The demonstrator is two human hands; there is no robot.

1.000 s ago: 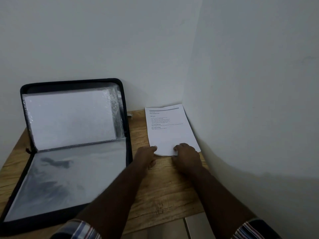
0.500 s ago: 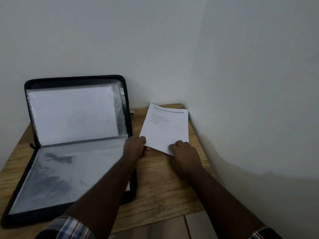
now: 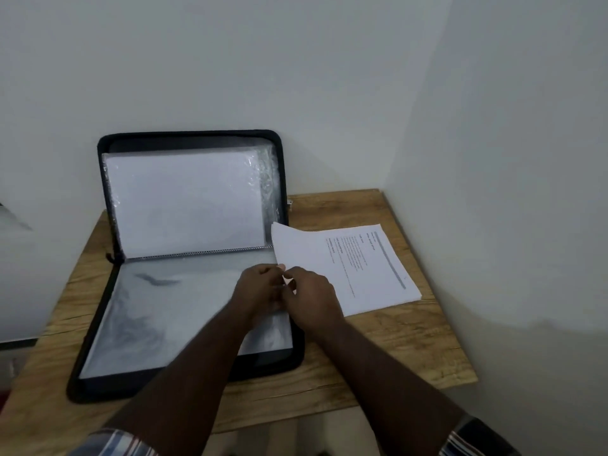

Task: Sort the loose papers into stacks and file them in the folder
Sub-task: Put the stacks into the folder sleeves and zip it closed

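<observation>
Just right of both hands [image 3: 283,287], the papers [image 3: 345,268].

Pretty dim shot overall, soft flat indoor light with a cool grey-green cast on the plain white walls [image 3: 296,60]. Clear plastic sleeves in the open black zip folder [image 3: 184,311] show hazy glare and smeary reflections. The hands are dark and slightly motion-blurred. Wide-angle bend tilts the light wooden surface [image 3: 394,340], and a soft shadow falls on the right wall.
</observation>
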